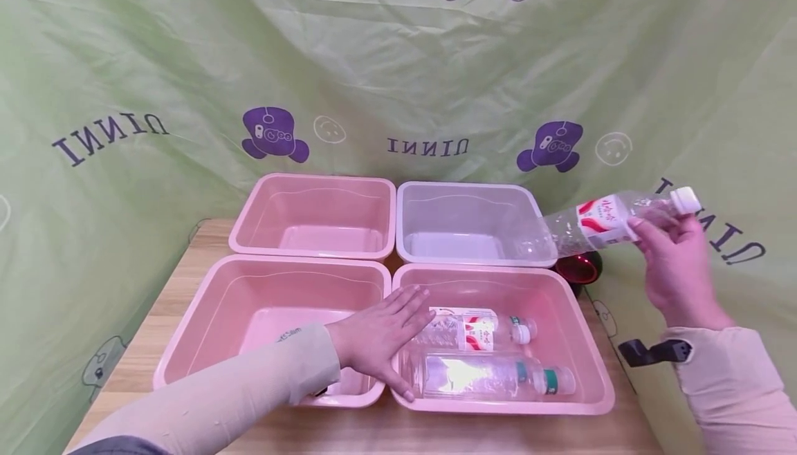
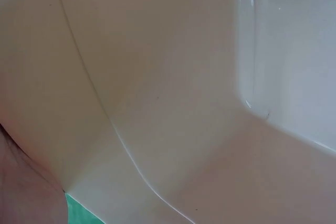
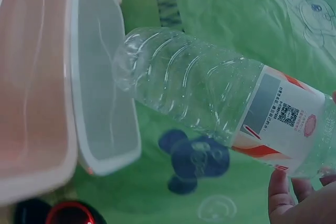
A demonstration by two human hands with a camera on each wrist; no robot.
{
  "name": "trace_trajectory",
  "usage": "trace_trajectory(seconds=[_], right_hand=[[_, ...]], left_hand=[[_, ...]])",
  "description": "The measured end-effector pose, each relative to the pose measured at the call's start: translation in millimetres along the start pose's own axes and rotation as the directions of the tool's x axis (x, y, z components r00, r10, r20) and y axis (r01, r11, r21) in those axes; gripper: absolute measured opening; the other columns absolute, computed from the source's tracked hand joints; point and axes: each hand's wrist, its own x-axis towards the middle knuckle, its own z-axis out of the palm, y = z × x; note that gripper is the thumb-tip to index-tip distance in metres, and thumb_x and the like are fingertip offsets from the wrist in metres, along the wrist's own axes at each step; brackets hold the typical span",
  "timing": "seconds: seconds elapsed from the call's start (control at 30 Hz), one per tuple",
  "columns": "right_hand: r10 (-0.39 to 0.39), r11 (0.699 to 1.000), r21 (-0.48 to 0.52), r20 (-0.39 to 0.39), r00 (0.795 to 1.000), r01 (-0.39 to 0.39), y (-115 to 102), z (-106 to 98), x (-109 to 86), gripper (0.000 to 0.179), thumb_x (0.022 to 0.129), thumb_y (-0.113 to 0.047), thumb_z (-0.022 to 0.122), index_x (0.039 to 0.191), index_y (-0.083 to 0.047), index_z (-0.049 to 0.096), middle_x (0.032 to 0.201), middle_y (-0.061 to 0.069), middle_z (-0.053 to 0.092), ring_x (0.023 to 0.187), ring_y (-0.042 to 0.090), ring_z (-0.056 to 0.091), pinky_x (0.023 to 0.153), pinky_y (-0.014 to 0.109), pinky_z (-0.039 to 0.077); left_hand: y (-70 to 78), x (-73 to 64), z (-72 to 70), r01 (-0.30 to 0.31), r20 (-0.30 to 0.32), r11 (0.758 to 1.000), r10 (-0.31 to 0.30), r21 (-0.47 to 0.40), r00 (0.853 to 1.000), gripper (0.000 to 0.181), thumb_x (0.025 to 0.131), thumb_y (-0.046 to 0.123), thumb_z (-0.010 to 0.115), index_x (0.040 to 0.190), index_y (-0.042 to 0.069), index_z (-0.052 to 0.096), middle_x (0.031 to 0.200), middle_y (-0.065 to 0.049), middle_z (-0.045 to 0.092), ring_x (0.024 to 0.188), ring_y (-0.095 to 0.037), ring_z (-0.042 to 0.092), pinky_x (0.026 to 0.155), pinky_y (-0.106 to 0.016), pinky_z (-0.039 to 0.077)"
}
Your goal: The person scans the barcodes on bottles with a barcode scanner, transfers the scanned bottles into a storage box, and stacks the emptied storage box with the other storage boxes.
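Note:
My right hand (image 1: pixel 679 268) holds a clear plastic bottle (image 1: pixel 604 221) with a red-and-white label, near its white-capped end. The bottle lies tilted, its base over the right rim of the white basin (image 1: pixel 535 223). In the right wrist view, fingertips touch the lower edge of the bottle (image 3: pixel 199 87) at the label. My left hand (image 1: pixel 380 334) rests, fingers spread, over the adjoining rims of the two front pink basins. Several clear bottles lie in the front right basin (image 1: pixel 504 406), among them a red-and-white labelled bottle (image 1: pixel 478 334) and a green-ringed bottle (image 1: pixel 479 375).
A back left pink basin (image 1: pixel 333 180) and a front left pink basin (image 1: pixel 205 296) stand on the wooden table (image 1: pixel 149 337). A dark object with a red-lit ring (image 1: pixel 579 268) sits right of the white basin. Green printed cloth (image 1: pixel 373 61) hangs behind.

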Motion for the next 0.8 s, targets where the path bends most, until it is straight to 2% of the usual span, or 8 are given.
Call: trace_trajectory(seconds=[0.1, 0.17, 0.27, 0.37, 0.47, 0.63, 0.8], right_hand=[[-0.032, 0.99, -0.136, -0.088, 0.996, 0.02, -9, -8, 2.1, 0.044, 0.094, 0.011, 0.067, 0.124, -0.014, 0.046, 0.118, 0.002, 0.052, 0.104, 0.009, 0.058, 0.084, 0.013, 0.053], [-0.036, 0.978, -0.209, -0.123, 0.992, 0.009, -11, -13, 2.3, 0.047, 0.093, 0.01, 0.07, 0.123, -0.017, 0.046, 0.117, 0.001, 0.051, 0.102, 0.007, 0.058, 0.082, 0.01, 0.051], [-0.024, 0.962, -0.274, -0.13, 0.991, -0.013, -12, -19, 2.4, 0.048, 0.093, 0.006, 0.072, 0.122, -0.02, 0.045, 0.115, 0.0, 0.052, 0.101, 0.006, 0.058, 0.081, 0.008, 0.05], [-0.006, 0.953, -0.301, -0.123, 0.992, -0.031, -10, -22, 2.8, 0.048, 0.093, 0.003, 0.072, 0.123, -0.022, 0.045, 0.116, -0.001, 0.051, 0.102, 0.005, 0.057, 0.081, 0.007, 0.049], [0.009, 0.941, -0.334, -0.125, 0.992, -0.051, -8, -24, 3.5, 0.047, 0.094, 0.001, 0.073, 0.123, -0.024, 0.045, 0.116, -0.002, 0.05, 0.102, 0.004, 0.057, 0.08, 0.006, 0.048], [0.037, 0.918, -0.388, -0.132, 0.991, -0.085, -7, -28, 4.6, 0.046, 0.094, -0.003, 0.074, 0.122, -0.025, 0.046, 0.114, -0.005, 0.052, 0.099, 0.001, 0.058, 0.077, 0.004, 0.047], [0.055, 0.909, -0.403, -0.136, 0.989, -0.106, -6, -32, 3.2, 0.046, 0.094, -0.003, 0.074, 0.12, -0.026, 0.044, 0.114, -0.006, 0.05, 0.098, 0.001, 0.056, 0.077, 0.004, 0.047]], left_hand=[[1.4, -0.1, -0.5, 0.01, 0.003, 1.0, -0.01, -0.014, 1.0, 0.125, 0.08, 0.091, 0.051, 0.166, 0.005, 0.016, 0.171, -0.022, -0.005, 0.157, -0.037, -0.006, 0.126, -0.048, 0.001], [3.0, -0.8, -2.0, 0.041, 0.007, 0.999, -0.041, -0.034, 0.999, 0.127, 0.079, 0.091, 0.052, 0.166, 0.006, 0.016, 0.171, -0.022, -0.006, 0.156, -0.04, -0.007, 0.125, -0.05, 0.002], [6.2, -2.9, -5.8, 0.118, 0.021, 0.991, -0.117, -0.058, 0.993, 0.132, 0.074, 0.093, 0.054, 0.166, 0.008, 0.015, 0.17, -0.024, -0.006, 0.155, -0.045, -0.01, 0.125, -0.052, 0.004], [9.1, -5.4, -9.4, 0.198, 0.04, 0.977, -0.196, -0.076, 0.98, 0.136, 0.07, 0.095, 0.055, 0.166, 0.008, 0.014, 0.169, -0.027, -0.006, 0.154, -0.047, -0.009, 0.125, -0.051, 0.006], [10.8, -6.5, -11.4, 0.243, 0.06, 0.965, -0.238, -0.099, 0.969, 0.138, 0.07, 0.095, 0.057, 0.166, 0.007, 0.014, 0.168, -0.028, -0.006, 0.154, -0.046, -0.008, 0.126, -0.048, 0.008], [10.4, -6.8, -11.2, 0.248, 0.076, 0.961, -0.241, -0.12, 0.968, 0.136, 0.071, 0.093, 0.058, 0.165, 0.004, 0.016, 0.168, -0.029, -0.01, 0.156, -0.041, -0.008, 0.126, -0.044, 0.006], [7.7, -8.5, -8.5, 0.227, 0.058, 0.963, -0.221, -0.148, 0.974, 0.135, 0.072, 0.091, 0.06, 0.165, 0.005, 0.015, 0.168, -0.029, -0.009, 0.156, -0.04, -0.009, 0.126, -0.044, 0.004]])
